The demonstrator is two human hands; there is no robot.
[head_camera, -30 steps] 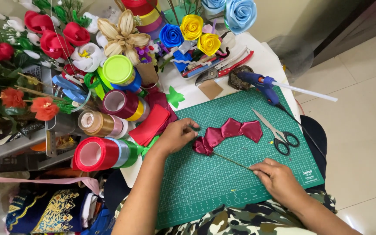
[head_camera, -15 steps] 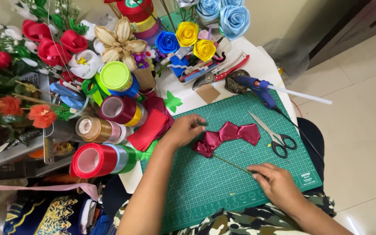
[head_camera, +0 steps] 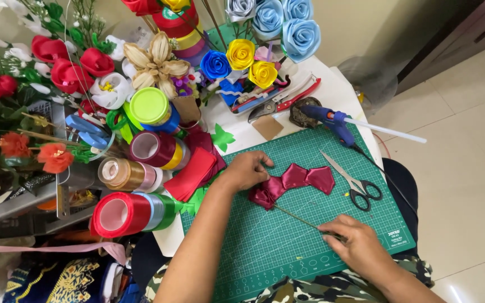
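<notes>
While the left hand (head_camera: 248,170) presses the ribbon bud (head_camera: 265,196), the right hand's (head_camera: 360,247) grip pinches its thin stem (head_camera: 298,219).

You see two yellow ribbon roses (head_camera: 241,53), three pale blue ribbon roses (head_camera: 300,38), one pair of scissors (head_camera: 353,182), one glue gun (head_camera: 332,121).

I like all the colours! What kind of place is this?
Probably a home craft corner for making ribbon flowers: a green cutting mat, ribbon rolls, finished ribbon roses and a glue gun crowd one small table.
</notes>
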